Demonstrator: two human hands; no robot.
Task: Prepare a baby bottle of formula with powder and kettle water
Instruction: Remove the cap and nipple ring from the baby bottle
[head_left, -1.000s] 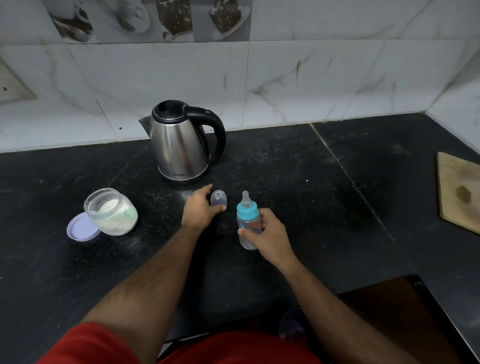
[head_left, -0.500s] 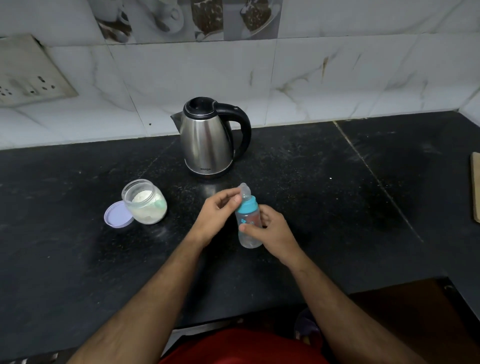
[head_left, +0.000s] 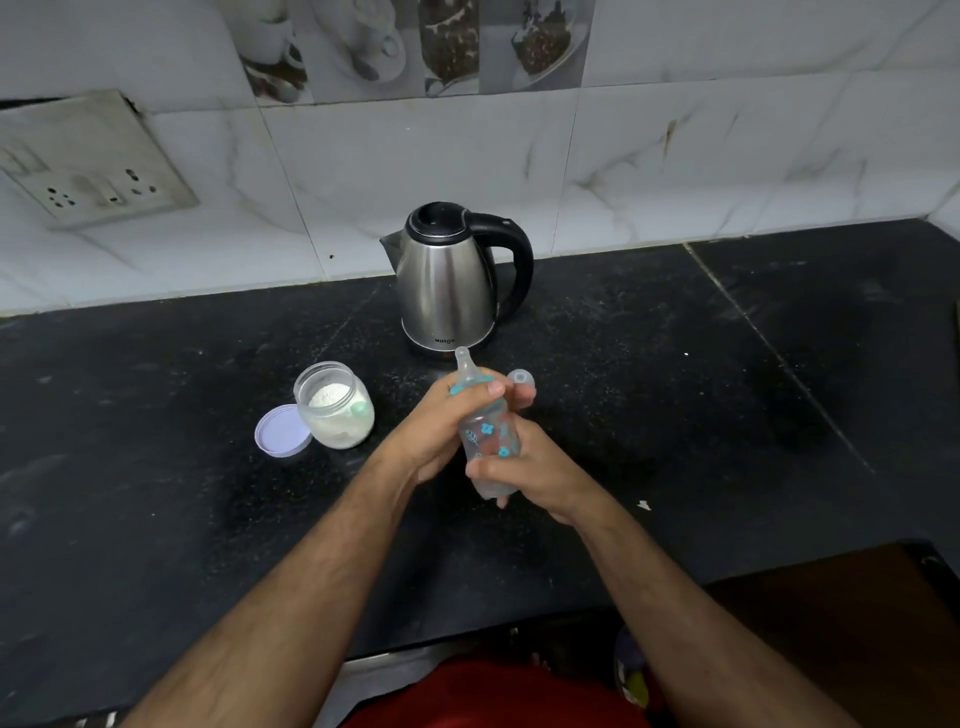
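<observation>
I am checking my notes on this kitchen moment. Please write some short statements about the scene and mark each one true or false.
1. The left hand grips the teal collar of the baby bottle. True.
2. The powder jar is closed with its lid. False: the jar is open and the purple lid lies beside it on the counter.
3. The right hand holds the lower body of the bottle. True.
4. The kettle is being tilted over the bottle. False: it stands upright on the counter, untouched.
5. The clear bottle cap is on the nipple. False: it sits on the counter behind the hands.
</observation>
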